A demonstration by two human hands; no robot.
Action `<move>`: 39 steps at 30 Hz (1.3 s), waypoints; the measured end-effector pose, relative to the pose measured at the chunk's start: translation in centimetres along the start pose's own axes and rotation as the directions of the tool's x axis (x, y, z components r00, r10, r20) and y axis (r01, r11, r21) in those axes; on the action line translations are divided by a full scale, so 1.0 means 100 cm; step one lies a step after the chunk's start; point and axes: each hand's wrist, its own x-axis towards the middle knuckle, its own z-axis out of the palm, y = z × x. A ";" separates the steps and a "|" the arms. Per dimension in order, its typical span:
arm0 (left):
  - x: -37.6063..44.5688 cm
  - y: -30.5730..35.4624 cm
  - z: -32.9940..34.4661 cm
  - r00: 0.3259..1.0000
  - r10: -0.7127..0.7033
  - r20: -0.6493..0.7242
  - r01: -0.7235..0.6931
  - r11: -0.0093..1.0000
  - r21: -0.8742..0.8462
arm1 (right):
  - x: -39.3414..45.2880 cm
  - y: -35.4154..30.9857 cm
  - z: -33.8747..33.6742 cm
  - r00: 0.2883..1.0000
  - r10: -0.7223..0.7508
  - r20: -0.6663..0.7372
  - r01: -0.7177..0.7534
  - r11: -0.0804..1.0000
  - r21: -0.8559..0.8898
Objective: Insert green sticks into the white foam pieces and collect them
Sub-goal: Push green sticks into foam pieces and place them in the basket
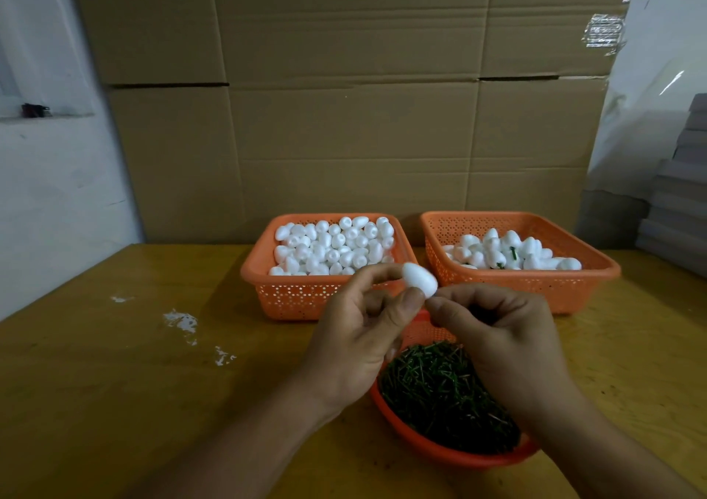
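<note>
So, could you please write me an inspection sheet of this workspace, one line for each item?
Surface: yellow wooden table, with white smears left of centre.
Job's things: left orange plastic basket full of plain white foam pieces; right orange plastic basket holding foam pieces, some showing green sticks; round orange bowl of green sticks nearest the person; one white foam piece in hand.
Clutter: nothing seen.
Grippers: left hand pinches the foam piece; right hand has its fingertips closed at the piece's end, any stick hidden.
Cables: nothing seen.
Surroundings: brown cardboard boxes behind, white wall left, grey stacked boards right.
</note>
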 end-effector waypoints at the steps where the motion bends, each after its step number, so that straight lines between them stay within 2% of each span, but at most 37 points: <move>1: 0.000 -0.002 0.000 1.000 -0.001 -0.005 0.001 1.000 0.007 | 0.004 -0.001 -0.002 0.999 0.017 -0.045 -0.017 1.000 -0.001; 5: -0.001 -0.005 0.000 0.997 0.004 -0.071 0.000 0.998 0.059 | 0.044 0.014 -0.026 0.950 0.050 -0.309 -0.106 0.980 -0.168; 8: 0.000 -0.008 -0.001 0.994 0.003 -0.105 0.003 0.999 0.053 | 0.080 0.042 -0.054 0.907 0.091 -0.410 -0.256 0.895 -0.366; 12: 0.001 -0.010 -0.002 0.992 0.000 -0.127 0.011 0.996 0.086 | 0.106 0.072 -0.078 0.917 0.066 -0.393 -0.337 0.654 -0.678; 15: 0.001 -0.010 -0.002 0.992 0.011 -0.129 0.003 0.994 0.109 | 0.119 0.082 -0.084 0.915 0.075 -0.397 -0.378 0.511 -0.773; 19: 0.000 -0.007 -0.002 0.993 0.018 -0.119 -0.001 0.990 0.143 | 0.132 0.087 -0.086 0.892 0.175 -0.416 -0.451 0.407 -0.795; 23: -0.001 -0.004 0.000 0.996 0.016 -0.084 -0.002 0.986 0.168 | 0.139 0.084 -0.086 0.887 0.257 -0.384 -0.457 0.363 -0.812; 28: -0.001 -0.005 -0.001 0.996 -0.033 -0.077 0.044 0.989 0.139 | 0.128 0.078 -0.088 0.922 0.201 -0.332 -0.388 0.427 -0.817; 30: 0.001 -0.005 -0.003 0.994 -0.041 -0.097 0.056 0.987 0.153 | 0.120 0.073 -0.087 0.940 0.140 -0.312 -0.339 0.502 -0.795; 33: 0.008 -0.004 -0.014 0.989 -0.022 -0.149 0.056 0.972 0.227 | 0.103 0.058 -0.078 0.961 0.057 -0.270 -0.235 0.686 -0.688; 36: 0.021 0.001 -0.030 0.967 0.022 -0.254 0.072 0.932 0.356 | 0.078 0.034 -0.062 0.990 0.073 -0.118 -0.127 0.818 -0.562; 39: 0.043 0.007 -0.045 0.938 0.024 -0.344 0.136 0.891 0.433 | 0.045 0.014 -0.041 0.988 0.078 0.137 0.012 0.829 -0.559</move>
